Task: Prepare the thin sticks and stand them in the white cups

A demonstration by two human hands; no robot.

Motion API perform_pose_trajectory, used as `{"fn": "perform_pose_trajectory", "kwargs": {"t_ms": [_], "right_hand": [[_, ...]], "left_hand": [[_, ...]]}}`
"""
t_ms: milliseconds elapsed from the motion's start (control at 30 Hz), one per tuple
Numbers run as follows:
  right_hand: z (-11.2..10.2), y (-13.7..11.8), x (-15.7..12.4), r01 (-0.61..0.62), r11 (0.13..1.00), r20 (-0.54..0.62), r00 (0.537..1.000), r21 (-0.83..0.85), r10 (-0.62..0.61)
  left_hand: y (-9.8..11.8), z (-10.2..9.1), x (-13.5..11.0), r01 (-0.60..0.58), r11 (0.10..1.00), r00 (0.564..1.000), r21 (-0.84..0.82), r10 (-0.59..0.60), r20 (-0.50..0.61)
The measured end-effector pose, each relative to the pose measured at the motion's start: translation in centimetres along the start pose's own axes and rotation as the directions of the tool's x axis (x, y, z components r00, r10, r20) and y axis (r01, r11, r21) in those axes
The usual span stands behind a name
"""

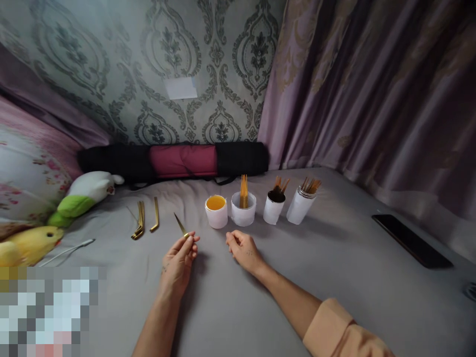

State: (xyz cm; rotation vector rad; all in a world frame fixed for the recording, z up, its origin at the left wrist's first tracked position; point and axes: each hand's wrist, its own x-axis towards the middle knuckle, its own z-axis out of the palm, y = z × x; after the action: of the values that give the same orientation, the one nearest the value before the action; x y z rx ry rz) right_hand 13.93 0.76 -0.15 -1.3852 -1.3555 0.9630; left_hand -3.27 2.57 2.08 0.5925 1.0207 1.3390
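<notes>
Grey, wrinkled cloth [223, 317] spreads below everything, and it looks soft, so any upright thing on it could perhaps tip from a small pull or push. On its far part stand, from right to left, a tall white container with brown sticks [298, 210], a white cup with dark inside and brown sticks [273, 213], a wide white bowl with thin orange sticks [243, 217] and a white cup with orange-yellow inside [216, 219]. If the knuckles of the right hand [243, 248] rise or push far, they might knock the bowl or the orange-yellow cup, because both are near.

This right hand comes from the near right, forearm slanting, its fingers curled together; I see nothing held in it. Opposite, the left hand [180, 260] reaches from the near side, palm turned inward, thumb and fingers pinched on a slim, pointed, gold-coloured piece [181, 226], whose tip points far and left. Because only its near end is gripped, the piece could swivel or slip, and fall near the angled gold-coloured tube [155, 215] lying farther left.
</notes>
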Motion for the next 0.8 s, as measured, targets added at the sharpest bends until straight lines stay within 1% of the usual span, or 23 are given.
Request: {"fn": "perform_pose_trajectory", "kwargs": {"t_ms": [267,467,667,800], "right_hand": [[-0.1,-0.2,-0.1,-0.003,1.000,0.012,1.000,0.006,0.003],[-0.2,-0.2,0.0,-0.007,1.000,0.019,1.000,-0.001,0.007],[-0.2,-0.3,0.0,-0.004,1.000,0.030,1.000,0.019,0.003],[-0.3,-0.4,0.0,-0.009,0.999,0.052,0.999,0.035,0.007]], "left_hand": [[-1.3,0.6,-2.0,-0.017,0.998,1.000,0.061,0.015,0.026],[-2.0,0.7,-3.1,-0.074,0.984,0.997,0.160,0.069,0.035],[-2.3,0.5,-3.7,-0.171,0.923,0.985,0.344,0.154,0.077],[-2.4,0.6,-4.0,-0.197,0.879,0.980,0.435,0.172,0.098]]}}
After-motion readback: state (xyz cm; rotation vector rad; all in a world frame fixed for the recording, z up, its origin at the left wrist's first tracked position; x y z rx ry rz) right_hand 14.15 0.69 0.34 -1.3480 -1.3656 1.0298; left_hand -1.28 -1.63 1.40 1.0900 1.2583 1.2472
